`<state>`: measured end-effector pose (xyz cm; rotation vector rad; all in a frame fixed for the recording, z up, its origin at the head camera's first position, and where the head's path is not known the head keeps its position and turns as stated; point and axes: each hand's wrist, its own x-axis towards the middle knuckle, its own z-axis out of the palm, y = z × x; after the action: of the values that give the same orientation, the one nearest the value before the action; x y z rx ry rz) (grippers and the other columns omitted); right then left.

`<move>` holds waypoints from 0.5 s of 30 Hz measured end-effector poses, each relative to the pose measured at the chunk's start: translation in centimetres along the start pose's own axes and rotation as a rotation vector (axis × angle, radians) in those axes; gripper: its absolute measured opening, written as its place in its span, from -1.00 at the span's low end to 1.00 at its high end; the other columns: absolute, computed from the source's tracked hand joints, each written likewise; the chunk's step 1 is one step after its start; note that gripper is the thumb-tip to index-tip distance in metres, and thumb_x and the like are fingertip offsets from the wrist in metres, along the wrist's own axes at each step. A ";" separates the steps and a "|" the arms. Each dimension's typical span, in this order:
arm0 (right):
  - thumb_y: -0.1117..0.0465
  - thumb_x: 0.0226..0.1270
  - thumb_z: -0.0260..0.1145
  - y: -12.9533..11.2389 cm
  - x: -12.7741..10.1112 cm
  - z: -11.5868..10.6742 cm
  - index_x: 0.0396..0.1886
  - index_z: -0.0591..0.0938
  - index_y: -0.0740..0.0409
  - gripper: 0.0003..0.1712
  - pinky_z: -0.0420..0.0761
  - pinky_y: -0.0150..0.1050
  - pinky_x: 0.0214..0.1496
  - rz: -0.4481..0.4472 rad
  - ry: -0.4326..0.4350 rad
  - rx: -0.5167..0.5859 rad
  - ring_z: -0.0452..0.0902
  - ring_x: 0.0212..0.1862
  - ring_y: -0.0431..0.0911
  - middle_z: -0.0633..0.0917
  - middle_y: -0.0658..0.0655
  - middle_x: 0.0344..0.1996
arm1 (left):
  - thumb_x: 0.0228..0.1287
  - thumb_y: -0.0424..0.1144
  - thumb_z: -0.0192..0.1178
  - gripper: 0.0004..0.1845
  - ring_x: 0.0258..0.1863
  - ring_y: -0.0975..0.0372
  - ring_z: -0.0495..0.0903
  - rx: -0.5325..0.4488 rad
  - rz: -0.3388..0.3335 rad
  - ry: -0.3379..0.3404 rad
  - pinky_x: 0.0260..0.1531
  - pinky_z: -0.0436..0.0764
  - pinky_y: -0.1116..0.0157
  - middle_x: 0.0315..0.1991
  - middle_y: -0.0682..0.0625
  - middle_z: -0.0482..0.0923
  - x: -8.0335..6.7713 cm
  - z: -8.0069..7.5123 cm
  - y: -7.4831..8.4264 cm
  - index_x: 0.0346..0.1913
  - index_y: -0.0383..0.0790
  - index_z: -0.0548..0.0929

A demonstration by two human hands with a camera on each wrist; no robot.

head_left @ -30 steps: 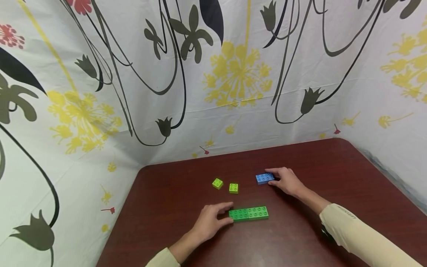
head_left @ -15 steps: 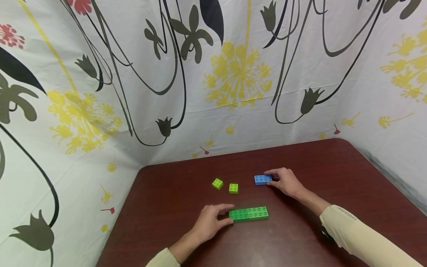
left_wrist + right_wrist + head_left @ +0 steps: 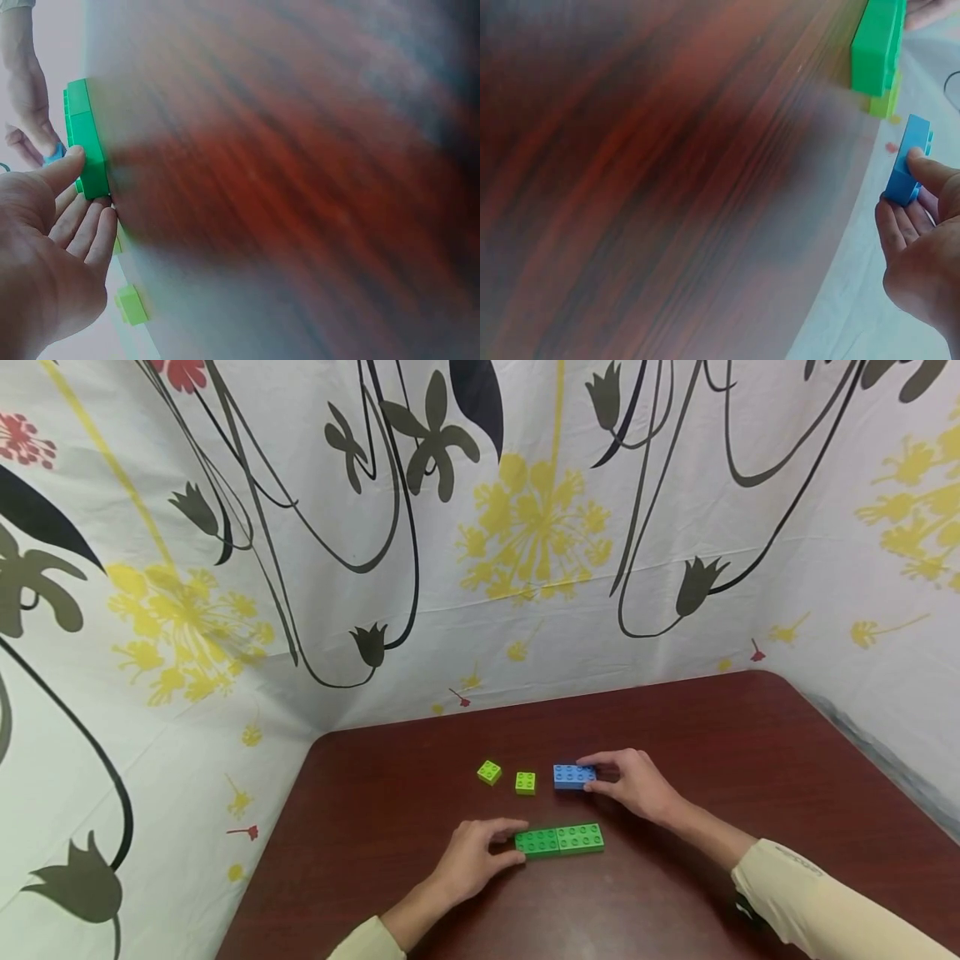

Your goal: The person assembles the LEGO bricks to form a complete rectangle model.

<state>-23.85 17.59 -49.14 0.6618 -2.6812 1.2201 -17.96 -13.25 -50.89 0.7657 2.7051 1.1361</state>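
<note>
Left fingers pinched one of two aligned green bricks; right fingers pinched the blue brick, apparently unplaced like two lime bricks.

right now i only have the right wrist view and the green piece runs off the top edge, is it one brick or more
observer: More than one. In the head view the green row is two bricks laid end to end.
operator: ok, what's at its other end, past my frame
observer: The left hand, which grips that end between thumb and fingers.
operator: any other loose pieces i can't see whole
observer: Yes, in the head view an angled lime brick and, to its right, a straighter lime brick, with a gap between them.
</note>
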 end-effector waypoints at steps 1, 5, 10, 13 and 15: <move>0.22 0.15 0.54 -0.3 -0.2 0.0 0.07 0.73 0.06 -0.56 0.67 -0.10 -0.01 -0.009 -0.003 0.007 0.67 0.02 -0.07 0.73 0.11 -0.01 | 0.20 -0.11 0.42 -0.56 -0.02 0.41 0.64 -0.001 0.002 0.000 -0.05 0.63 0.35 0.05 0.28 0.64 0.0 0.0 0.0 0.17 0.06 0.67; 0.19 0.15 0.53 -1.3 -1.0 -0.1 0.08 0.72 0.07 -0.55 0.67 -0.12 -0.02 -0.039 -0.032 0.060 0.68 -0.01 -0.11 0.73 0.09 -0.01 | 0.20 -0.10 0.43 -0.56 -0.03 0.42 0.64 -0.004 0.005 0.000 -0.05 0.62 0.36 0.05 0.28 0.65 0.1 0.0 0.0 0.16 0.06 0.68; 0.14 0.16 0.53 -2.2 -1.8 0.1 0.09 0.72 0.04 -0.54 0.67 -0.13 -0.01 -0.081 -0.075 0.066 0.66 -0.03 -0.19 0.74 -0.01 -0.03 | 0.21 -0.09 0.42 -0.57 -0.04 0.42 0.64 -0.008 0.000 -0.005 -0.06 0.63 0.36 0.04 0.27 0.65 0.1 0.0 0.1 0.16 0.06 0.68; 0.15 0.16 0.53 -2.6 -2.2 0.3 0.07 0.73 0.02 -0.56 0.67 -0.15 -0.02 -0.098 -0.103 0.071 0.65 -0.03 -0.21 0.74 -0.05 -0.05 | 0.21 -0.09 0.42 -0.57 -0.03 0.43 0.63 -0.006 -0.003 -0.007 -0.06 0.63 0.36 0.05 0.27 0.65 0.1 0.0 0.1 0.16 0.07 0.68; 0.16 0.17 0.53 -2.8 -2.5 0.5 0.07 0.73 0.04 -0.57 0.67 -0.14 -0.02 -0.106 -0.124 0.088 0.66 -0.03 -0.20 0.75 -0.04 -0.05 | 0.21 -0.08 0.42 -0.57 -0.03 0.43 0.63 -0.005 -0.003 -0.009 -0.06 0.63 0.36 0.06 0.26 0.64 0.1 0.0 0.1 0.16 0.07 0.68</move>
<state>-20.38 16.40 -48.22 0.9086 -2.6626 1.3162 -18.04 -13.16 -50.83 0.7634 2.6943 1.1350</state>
